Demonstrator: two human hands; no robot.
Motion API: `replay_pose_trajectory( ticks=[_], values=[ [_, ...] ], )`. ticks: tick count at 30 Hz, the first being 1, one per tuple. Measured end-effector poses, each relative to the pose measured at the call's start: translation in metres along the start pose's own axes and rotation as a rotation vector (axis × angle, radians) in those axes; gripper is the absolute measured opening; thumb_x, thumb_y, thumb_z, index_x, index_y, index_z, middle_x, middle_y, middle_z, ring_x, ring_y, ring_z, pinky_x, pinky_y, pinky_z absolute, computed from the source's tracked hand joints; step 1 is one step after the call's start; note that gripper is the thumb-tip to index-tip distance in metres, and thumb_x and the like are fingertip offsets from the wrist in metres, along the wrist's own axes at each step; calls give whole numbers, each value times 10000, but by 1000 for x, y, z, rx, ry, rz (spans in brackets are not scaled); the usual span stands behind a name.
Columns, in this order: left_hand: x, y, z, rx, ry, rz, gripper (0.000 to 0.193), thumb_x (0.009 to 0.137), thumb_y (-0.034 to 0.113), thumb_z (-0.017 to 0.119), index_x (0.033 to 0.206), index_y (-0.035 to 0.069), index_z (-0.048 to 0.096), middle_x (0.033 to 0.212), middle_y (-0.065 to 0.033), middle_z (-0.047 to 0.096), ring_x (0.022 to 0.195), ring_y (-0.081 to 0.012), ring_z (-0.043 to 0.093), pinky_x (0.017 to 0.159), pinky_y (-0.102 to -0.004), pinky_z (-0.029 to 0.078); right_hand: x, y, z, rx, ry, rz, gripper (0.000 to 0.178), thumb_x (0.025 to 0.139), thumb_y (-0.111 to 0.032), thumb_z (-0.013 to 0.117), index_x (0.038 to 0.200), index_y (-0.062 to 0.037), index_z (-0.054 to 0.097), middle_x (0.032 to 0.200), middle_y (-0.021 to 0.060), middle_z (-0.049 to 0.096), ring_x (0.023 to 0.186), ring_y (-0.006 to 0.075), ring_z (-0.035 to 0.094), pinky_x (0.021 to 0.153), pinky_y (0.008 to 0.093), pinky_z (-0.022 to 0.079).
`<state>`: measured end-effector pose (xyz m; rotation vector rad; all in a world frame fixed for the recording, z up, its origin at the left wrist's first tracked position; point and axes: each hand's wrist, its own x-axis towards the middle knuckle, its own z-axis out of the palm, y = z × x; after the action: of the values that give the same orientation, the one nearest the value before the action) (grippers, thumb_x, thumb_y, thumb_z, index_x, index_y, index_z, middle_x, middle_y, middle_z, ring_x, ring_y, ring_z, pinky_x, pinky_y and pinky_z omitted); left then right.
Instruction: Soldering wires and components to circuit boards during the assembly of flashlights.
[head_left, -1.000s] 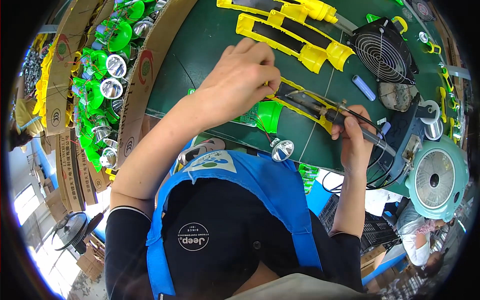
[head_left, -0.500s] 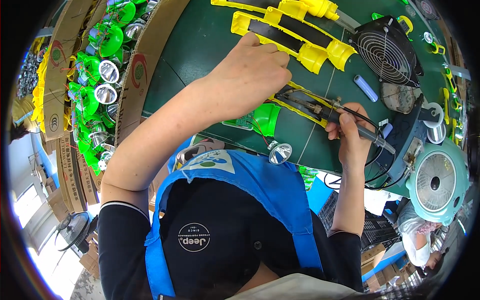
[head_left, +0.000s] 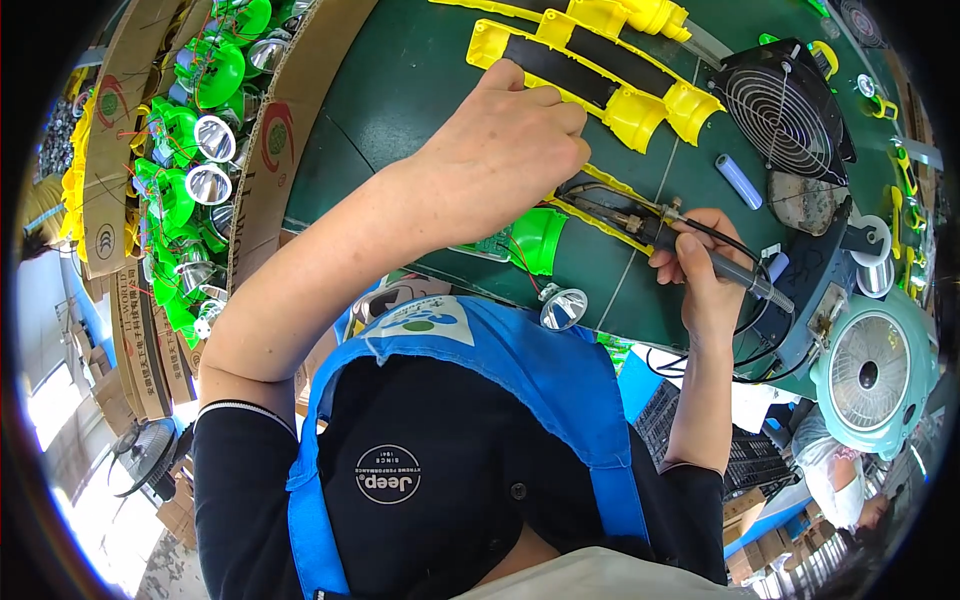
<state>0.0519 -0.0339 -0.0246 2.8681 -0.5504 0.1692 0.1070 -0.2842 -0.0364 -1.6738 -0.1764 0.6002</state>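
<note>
My right hand [head_left: 708, 268] is closed around the grey and black handle of a soldering iron [head_left: 742, 274], which has a thin feed tube along its top. The metal front of the iron points left over a yellow casing half [head_left: 607, 226] lying on the bench. At the casing's left end, my left hand [head_left: 505, 150] is curled with its knuckles up. Its fingertips are hidden underneath, so what it pinches does not show. Just below it lies a green lamp housing [head_left: 540, 240], with a circuit board partly under my wrist. Red wires run from it to a shiny reflector [head_left: 562, 307].
More yellow casing halves [head_left: 575, 75] with black strips lie beyond my left hand. Farther right are a black fan [head_left: 785, 110], a blue cylindrical cell [head_left: 738, 181], a solder spool [head_left: 873, 262] and a teal fan [head_left: 868, 375]. At left, a cardboard box [head_left: 290, 130] borders several green lamp parts.
The whole view has shifted slightly. Both hands and the soldering iron keep nearly the same pose over the yellow casing.
</note>
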Motion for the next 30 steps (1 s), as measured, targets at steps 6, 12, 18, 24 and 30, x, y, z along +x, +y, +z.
replay_pose_trajectory(
  ticks=[6, 12, 18, 24, 30],
  values=[
    [1, 2, -1, -2, -10, -3, 83, 719, 62, 666, 773, 92, 610, 808, -21, 531, 882, -176, 560, 846, -370, 381, -1, -1, 2, -18, 20, 8, 297, 853, -210, 634, 1006, 33, 558, 679, 123, 643, 504, 114, 570, 474, 195, 431],
    [0, 3, -2, -16, -17, -14, 81, 720, 56, 666, 768, 91, 611, 803, -21, 531, 875, -177, 558, 848, -369, 377, -6, -1, 0, -31, 5, 3, 295, 858, -217, 635, 999, 30, 559, 682, 123, 642, 516, 132, 576, 508, 215, 441],
    [0, 3, -2, -22, -8, -14, 60, 740, 65, 660, 767, 93, 613, 810, -24, 537, 859, -178, 558, 841, -370, 370, -22, 16, -17, 198, 128, -200, 330, 873, -210, 656, 1023, 52, 523, 755, 161, 660, 644, 211, 640, 666, 319, 529],
    [4, 3, -4, 8, -55, -44, 51, 792, 112, 635, 754, 98, 605, 819, -28, 537, 856, -182, 558, 840, -360, 354, -20, 35, -1, 261, 163, -362, 395, 887, -285, 658, 1042, 39, 493, 807, 177, 648, 700, 221, 651, 711, 327, 521],
    [6, 4, -6, 11, -100, -46, 58, 824, 133, 627, 774, 104, 624, 855, -24, 561, 874, -174, 563, 847, -358, 349, -23, 45, -4, 327, 201, -431, 370, 895, -261, 637, 1046, 42, 488, 845, 175, 634, 718, 229, 659, 733, 331, 526]
  ],
)
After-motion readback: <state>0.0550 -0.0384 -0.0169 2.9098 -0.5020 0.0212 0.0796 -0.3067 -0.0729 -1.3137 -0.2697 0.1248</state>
